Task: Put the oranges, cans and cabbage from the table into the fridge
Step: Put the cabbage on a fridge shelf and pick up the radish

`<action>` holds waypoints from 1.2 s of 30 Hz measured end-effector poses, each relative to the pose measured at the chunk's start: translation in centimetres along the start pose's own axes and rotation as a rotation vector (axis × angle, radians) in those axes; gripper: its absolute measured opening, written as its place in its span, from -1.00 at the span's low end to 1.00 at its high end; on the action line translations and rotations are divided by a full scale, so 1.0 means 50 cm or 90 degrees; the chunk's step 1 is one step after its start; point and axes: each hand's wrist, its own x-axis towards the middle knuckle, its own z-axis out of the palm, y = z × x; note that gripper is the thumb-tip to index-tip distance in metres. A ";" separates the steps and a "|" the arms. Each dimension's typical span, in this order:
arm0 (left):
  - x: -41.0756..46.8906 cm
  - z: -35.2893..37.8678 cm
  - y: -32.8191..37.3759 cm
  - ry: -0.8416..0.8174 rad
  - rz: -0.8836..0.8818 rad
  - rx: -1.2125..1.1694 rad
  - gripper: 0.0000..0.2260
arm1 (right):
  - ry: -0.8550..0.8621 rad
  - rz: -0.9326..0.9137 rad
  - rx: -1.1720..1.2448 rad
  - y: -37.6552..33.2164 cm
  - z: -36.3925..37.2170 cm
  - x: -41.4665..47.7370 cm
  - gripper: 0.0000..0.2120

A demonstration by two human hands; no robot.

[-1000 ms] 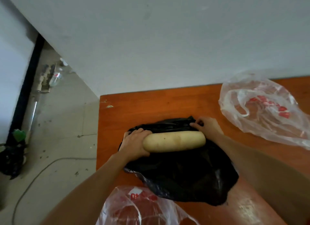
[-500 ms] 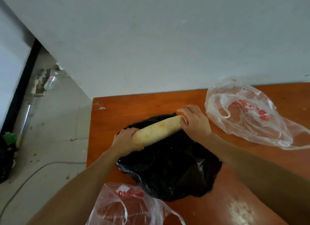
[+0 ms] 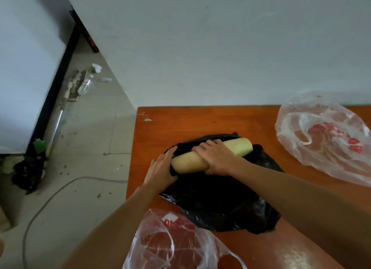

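1 radish [image 3: 189, 164] in right hand [image 3: 217, 158], near edge [image 3: 133, 148].

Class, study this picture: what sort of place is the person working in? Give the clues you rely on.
Probably a bare, untidy room of a home, perhaps a utility room: an orange wooden table against a plain white wall, plastic bags on it, litter on the concrete floor.

One orange-brown wooden worktop [image 3: 200, 122] carries one crumpled black plastic bag [image 3: 220, 204]. One pale cream cylindrical vegetable [image 3: 190, 164] lies on the black bag. There are two clear plastic bags with red print: one clear bag [image 3: 325, 140] right of it, another clear bag [image 3: 172, 246] nearer. Two hands: left hand [image 3: 160, 170], right hand [image 3: 216, 158].
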 end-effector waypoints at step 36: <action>-0.200 -0.043 0.681 0.130 0.446 0.508 -0.74 | 0.576 0.561 0.183 0.046 -0.181 -0.888 -0.22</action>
